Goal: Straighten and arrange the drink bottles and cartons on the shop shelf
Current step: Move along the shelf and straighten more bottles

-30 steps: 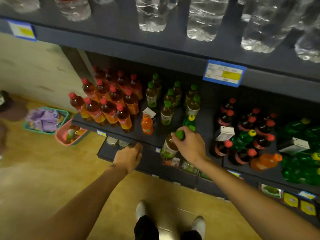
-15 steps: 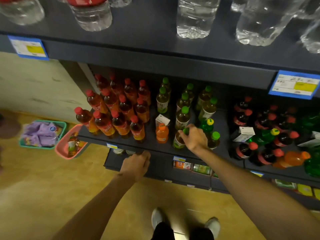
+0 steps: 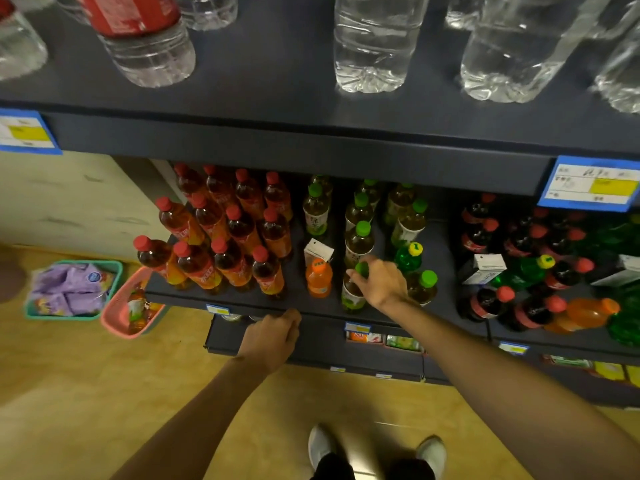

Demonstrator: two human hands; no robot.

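- Shelf (image 3: 311, 147): dark navy, with blue-edged price tags (image 3: 590, 183) carrying yellow patches.
- Tea bottles (image 3: 221, 237) on the left: amber-brown with red caps and orange-red labels.
- Green-capped bottles (image 3: 360, 237): pale brown liquid, white-green labels.
- Small bottle (image 3: 318, 278): orange all over.
- Water bottles (image 3: 370, 46) above: clear.
- Baskets on the floor: one teal (image 3: 74, 289), one pink (image 3: 121, 306).
- Floor (image 3: 86, 393): yellow-tan.
- Shoes (image 3: 429, 452): white.

The person wears no sleeves, dark trousers (image 3: 374, 471) and white shoes (image 3: 320, 445).
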